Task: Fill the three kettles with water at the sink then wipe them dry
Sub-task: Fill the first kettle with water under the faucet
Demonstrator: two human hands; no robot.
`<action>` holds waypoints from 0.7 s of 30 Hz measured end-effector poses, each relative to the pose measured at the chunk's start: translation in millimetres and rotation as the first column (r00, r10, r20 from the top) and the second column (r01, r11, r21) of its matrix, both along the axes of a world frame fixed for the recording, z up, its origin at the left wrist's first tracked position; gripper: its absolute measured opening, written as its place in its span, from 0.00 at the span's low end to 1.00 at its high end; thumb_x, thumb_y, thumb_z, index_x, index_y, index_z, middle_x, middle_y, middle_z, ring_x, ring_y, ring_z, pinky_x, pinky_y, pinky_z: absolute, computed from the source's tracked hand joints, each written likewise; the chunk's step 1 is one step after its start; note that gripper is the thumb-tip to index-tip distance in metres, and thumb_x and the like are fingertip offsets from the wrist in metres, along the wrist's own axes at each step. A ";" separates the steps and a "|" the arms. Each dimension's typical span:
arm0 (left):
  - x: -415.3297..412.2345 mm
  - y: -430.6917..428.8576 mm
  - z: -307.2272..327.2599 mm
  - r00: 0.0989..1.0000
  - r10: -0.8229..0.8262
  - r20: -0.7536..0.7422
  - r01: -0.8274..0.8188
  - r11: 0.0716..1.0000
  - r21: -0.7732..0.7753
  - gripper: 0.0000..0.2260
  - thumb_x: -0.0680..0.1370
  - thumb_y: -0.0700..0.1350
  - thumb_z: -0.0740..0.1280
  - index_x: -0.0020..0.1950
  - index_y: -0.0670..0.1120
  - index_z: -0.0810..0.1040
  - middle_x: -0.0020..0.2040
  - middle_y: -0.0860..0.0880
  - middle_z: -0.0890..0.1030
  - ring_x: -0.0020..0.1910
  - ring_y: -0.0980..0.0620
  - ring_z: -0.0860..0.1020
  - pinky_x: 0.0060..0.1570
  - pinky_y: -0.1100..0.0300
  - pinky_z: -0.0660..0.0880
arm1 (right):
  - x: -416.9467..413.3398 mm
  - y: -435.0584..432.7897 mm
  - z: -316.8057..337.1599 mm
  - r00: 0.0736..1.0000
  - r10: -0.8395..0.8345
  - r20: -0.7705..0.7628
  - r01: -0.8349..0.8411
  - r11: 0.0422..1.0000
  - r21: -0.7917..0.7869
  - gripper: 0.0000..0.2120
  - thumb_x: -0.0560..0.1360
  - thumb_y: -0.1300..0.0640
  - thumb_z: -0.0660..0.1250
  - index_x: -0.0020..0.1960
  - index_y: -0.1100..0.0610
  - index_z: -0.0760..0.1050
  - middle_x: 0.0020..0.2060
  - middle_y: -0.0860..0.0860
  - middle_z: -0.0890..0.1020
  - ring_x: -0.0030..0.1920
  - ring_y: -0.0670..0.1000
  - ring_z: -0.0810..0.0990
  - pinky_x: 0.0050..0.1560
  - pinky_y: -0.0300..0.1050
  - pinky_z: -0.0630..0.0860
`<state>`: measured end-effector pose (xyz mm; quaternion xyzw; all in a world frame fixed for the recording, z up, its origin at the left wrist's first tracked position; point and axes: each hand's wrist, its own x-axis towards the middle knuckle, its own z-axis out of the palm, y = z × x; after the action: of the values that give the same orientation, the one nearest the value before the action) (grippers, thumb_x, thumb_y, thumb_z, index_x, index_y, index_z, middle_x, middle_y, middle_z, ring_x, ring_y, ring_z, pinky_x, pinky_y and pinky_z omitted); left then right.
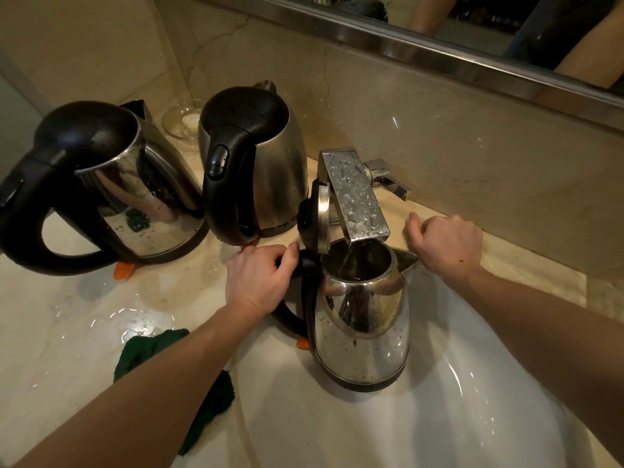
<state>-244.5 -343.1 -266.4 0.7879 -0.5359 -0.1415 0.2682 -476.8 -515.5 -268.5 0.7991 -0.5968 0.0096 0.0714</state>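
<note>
view: head, the only one we have.
kettles: three, all steel with black handles.
kettle 1: near kettle [363, 319] stands upright over the left side of the sink [456, 400], mouth right under the tap spout [354, 194]; we cannot tell if its base touches the basin.
lid: one lid [320, 217] is flipped up, on the near kettle, standing just left of the spout.
water: a thin stream seems to run from the spout into the mouth; we see droplets on the spout and the kettle body.
kettle 2: middle kettle [266, 157] on the counter [60, 332], left of the tap and farther back, lid down, handle toward us.
kettle 3: left kettle [141, 197] on the counter just beside the middle kettle, lid down.
hands: two, bare.
left hand [258, 282]: fingers wrapped round the top of the near kettle's handle, thumb by the lid hinge.
right hand [445, 244]: at the sink's far rim, right of the spout and near the tap handle [388, 179]; fingers curled into a fist, nothing seen in it.
cloths: one green cloth [155, 346], crumpled on the near counter left of the sink, partly under the left forearm.
orange tabs: two, one [123, 270] under the left kettle's handle, one at the near kettle's handle foot.
glass dish [182, 121]: one, far back between kettles 2 and 3.
surface: beige marble counter, wet, puddles near left.
room: marble wall [472, 157] behind the tap; metal-framed mirror [439, 52] above it.
</note>
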 end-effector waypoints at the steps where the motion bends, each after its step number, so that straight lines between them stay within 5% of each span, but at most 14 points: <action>1: 0.3 -0.2 0.6 1.000 -0.005 0.015 0.005 1.000 0.008 0.30 0.74 0.64 0.42 0.38 0.50 0.80 0.29 0.49 0.75 0.33 0.54 0.71 0.41 0.58 0.62 | 0.1 0.0 -0.2 1.000 0.000 0.000 0.000 1.000 0.004 0.33 0.80 0.41 0.47 0.30 0.58 0.77 0.23 0.54 0.72 0.27 0.55 0.73 0.34 0.43 0.70; 12: 2.1 -0.2 0.8 0.999 -0.028 0.036 0.027 1.000 0.014 0.31 0.72 0.66 0.41 0.37 0.50 0.78 0.28 0.51 0.73 0.33 0.53 0.72 0.42 0.55 0.67 | 0.9 3.2 5.1 1.000 0.015 0.000 -0.015 1.000 0.023 0.33 0.81 0.42 0.47 0.29 0.59 0.76 0.22 0.53 0.70 0.25 0.52 0.68 0.32 0.42 0.64; 18: 1.9 1.6 1.8 0.995 -0.060 0.078 0.061 0.998 -0.004 0.27 0.72 0.66 0.42 0.35 0.51 0.73 0.26 0.54 0.69 0.29 0.56 0.67 0.38 0.58 0.60 | 0.9 5.5 9.6 0.999 0.035 -0.032 -0.035 0.999 0.011 0.32 0.81 0.42 0.47 0.28 0.58 0.74 0.22 0.51 0.68 0.24 0.49 0.65 0.29 0.40 0.56; 21: 1.1 3.3 4.0 0.994 -0.059 0.087 0.061 0.998 -0.016 0.27 0.72 0.65 0.42 0.37 0.50 0.73 0.26 0.54 0.68 0.28 0.57 0.67 0.35 0.59 0.58 | 0.9 5.3 8.9 0.999 0.036 -0.022 -0.036 0.999 0.007 0.32 0.81 0.42 0.47 0.28 0.58 0.74 0.22 0.52 0.69 0.24 0.50 0.67 0.30 0.40 0.59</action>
<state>-243.3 -339.8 -262.4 0.7744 -0.5716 -0.1103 0.2477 -475.9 -510.2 -259.6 0.8101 -0.5815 0.0002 0.0752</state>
